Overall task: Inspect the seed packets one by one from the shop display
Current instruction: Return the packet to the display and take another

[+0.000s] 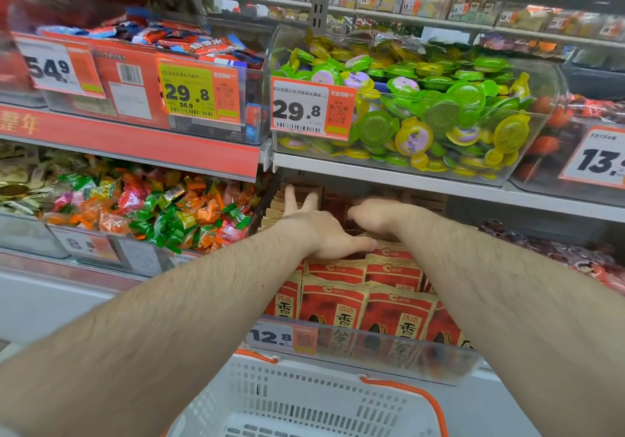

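Nearest, white basket (304,399) with orange handles. Beyond, red seed packets (368,304) upright in clear bin. Left hand (318,230) fingers spread flat on packets; right hand (375,215) curled downward among packets, grip unclear. Above, shelf (422,179) with green jelly cups (439,105).

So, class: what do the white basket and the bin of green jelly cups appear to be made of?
White basket: moulded plastic, matte, judging by its slotted grid walls and orange rim. Bin: clear rigid plastic, probably acrylic, since the green jelly cups show through its glossy wall.

White basket (304,399) below; jelly cups (422,105) above.
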